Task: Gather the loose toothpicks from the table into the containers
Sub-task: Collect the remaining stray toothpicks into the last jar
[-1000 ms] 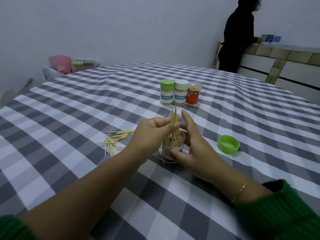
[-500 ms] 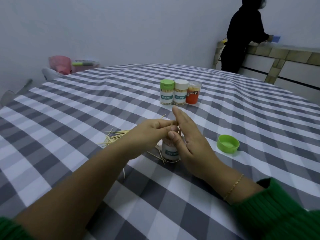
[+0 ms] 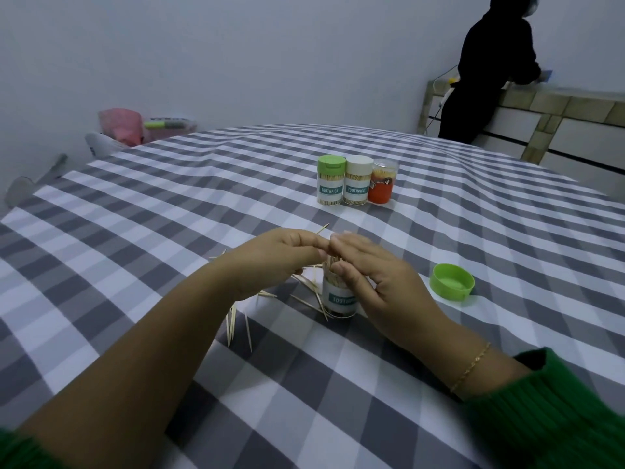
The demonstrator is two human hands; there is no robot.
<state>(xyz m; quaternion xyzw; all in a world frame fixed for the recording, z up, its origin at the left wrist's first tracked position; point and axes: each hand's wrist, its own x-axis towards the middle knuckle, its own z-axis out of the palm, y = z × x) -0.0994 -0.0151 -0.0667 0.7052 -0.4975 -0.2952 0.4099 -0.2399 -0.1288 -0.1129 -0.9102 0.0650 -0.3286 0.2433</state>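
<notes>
An open clear toothpick container (image 3: 338,298) with a teal label stands upright on the checked tablecloth, filled with toothpicks. My right hand (image 3: 378,282) wraps its right side, thumb across the front and fingers flat over the mouth. My left hand (image 3: 275,257) is pinched at the container's top, fingertips meeting the right fingers, with a toothpick tip sticking up between them. Loose toothpicks (image 3: 238,321) lie scattered on the cloth under and left of the container. The green lid (image 3: 452,281) lies upside down to the right.
Three closed containers stand in a row farther back: green-lidded (image 3: 330,181), white-lidded (image 3: 357,181) and orange (image 3: 382,186). A person in black (image 3: 483,72) stands at a counter at the far right. A pink object (image 3: 120,125) sits beyond the table's left edge.
The tall bundle of toothpicks that stuck out of the container has been pushed down inside. My right hand's fingers have closed over the mouth. A few toothpicks now lie nearer me.
</notes>
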